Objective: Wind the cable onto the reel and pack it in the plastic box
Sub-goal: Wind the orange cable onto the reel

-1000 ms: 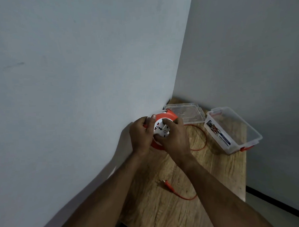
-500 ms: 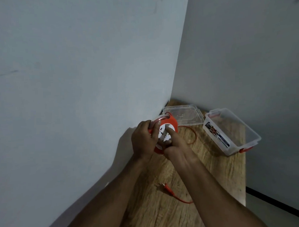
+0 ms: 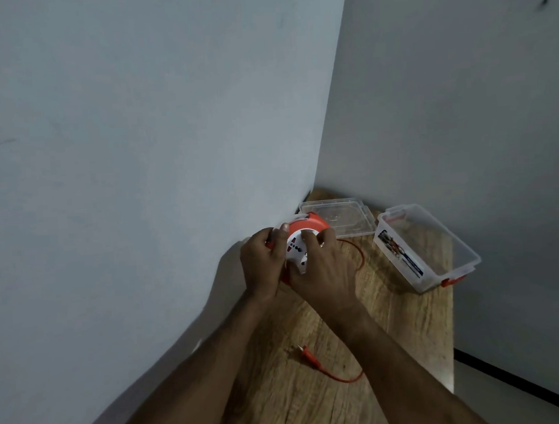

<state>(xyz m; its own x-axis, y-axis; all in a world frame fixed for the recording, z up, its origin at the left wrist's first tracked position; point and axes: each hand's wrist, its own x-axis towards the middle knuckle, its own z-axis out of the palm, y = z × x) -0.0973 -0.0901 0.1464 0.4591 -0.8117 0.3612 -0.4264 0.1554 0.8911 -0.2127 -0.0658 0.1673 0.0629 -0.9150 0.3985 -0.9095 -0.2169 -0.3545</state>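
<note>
An orange cable reel (image 3: pixel 307 226) with a white socket face is held above the wooden table (image 3: pixel 401 328), close to the left wall. My left hand (image 3: pixel 261 264) grips its left rim. My right hand (image 3: pixel 325 267) lies over the white face, fingers on the hub. The orange cable (image 3: pixel 359 256) loops out on the right of the reel, passes under my right forearm and ends in an orange plug (image 3: pixel 310 356) lying on the table near me. The clear plastic box (image 3: pixel 433 246) stands open at the right.
The box's clear lid (image 3: pixel 339 215) lies flat in the far corner behind the reel. Grey walls close in on the left and behind. The table's right edge drops to a floor with a dark skirting line (image 3: pixel 516 381).
My right hand has turned on the reel's face, from fingertips pinching the hub to the palm over it. The loose loop by the reel has shrunk and the plug has slid a little.
</note>
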